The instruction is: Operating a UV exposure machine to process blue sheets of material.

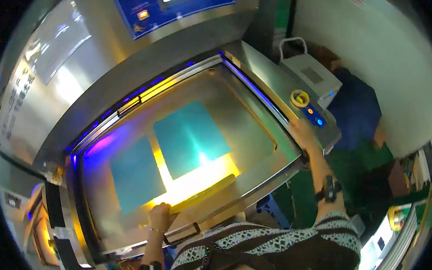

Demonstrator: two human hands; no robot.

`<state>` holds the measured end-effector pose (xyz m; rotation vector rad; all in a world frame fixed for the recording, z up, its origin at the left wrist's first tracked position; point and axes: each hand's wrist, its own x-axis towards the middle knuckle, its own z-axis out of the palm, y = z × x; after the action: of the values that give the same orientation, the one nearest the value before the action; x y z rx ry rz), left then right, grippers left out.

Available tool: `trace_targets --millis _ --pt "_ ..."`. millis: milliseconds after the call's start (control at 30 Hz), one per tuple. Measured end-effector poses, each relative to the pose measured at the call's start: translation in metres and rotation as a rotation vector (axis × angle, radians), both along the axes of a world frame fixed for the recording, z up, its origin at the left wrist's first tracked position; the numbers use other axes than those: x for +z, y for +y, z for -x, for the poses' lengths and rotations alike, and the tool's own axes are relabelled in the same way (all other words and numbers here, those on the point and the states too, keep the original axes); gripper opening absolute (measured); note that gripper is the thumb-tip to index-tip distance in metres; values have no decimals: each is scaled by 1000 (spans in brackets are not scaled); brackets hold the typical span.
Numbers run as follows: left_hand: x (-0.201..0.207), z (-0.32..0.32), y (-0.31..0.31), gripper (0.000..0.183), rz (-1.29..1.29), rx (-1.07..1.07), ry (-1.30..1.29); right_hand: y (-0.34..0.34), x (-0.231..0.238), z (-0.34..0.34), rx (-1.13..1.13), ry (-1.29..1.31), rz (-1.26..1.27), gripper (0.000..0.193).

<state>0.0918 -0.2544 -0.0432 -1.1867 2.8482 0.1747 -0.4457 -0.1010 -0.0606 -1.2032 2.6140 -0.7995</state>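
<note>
A wide metal exposure machine bed [257, 113] lies in front of me inside a raised frame. On it are two teal rectangular sheets [191, 138], the other teal sheet [137, 174] lying to the left. Bright yellow light shines along their near edges and between them. My left hand [160, 215] is closed at the left end of a long yellow bar [205, 193], which slants along the near side of the sheets; its fingers are partly hidden. At the right, my right hand [302, 133] rests against the frame's right rim [265, 96], fingers reaching forward, beside a small button panel [316, 116].
A yellow tape roll [300, 98] sits above the lit buttons. Beyond stands a white box with a handle [311, 74]. A blue control panel [172, 3] with a bright screen is on the raised metal lid [98, 38]. A black handle [183, 232] projects from the near rim.
</note>
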Motion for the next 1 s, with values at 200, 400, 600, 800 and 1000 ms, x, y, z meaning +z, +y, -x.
trace_targets --millis 200,400,600,800,1000 --pt "16 43 -26 46 -180 -84 -177 -59 14 -142 938 -105 30 46" --pt "-58 62 17 51 -407 -237 -114 -22 -61 -220 1179 -331 -563 39" --pt "-116 14 48 41 -494 203 136 19 -162 -235 1092 -271 -345 28" --pt "-143 -72 71 40 -560 629 246 17 -199 -192 649 -240 -434 22" --pt "-150 -106 115 42 -696 816 278 -18 -232 -191 304 -194 -329 27"
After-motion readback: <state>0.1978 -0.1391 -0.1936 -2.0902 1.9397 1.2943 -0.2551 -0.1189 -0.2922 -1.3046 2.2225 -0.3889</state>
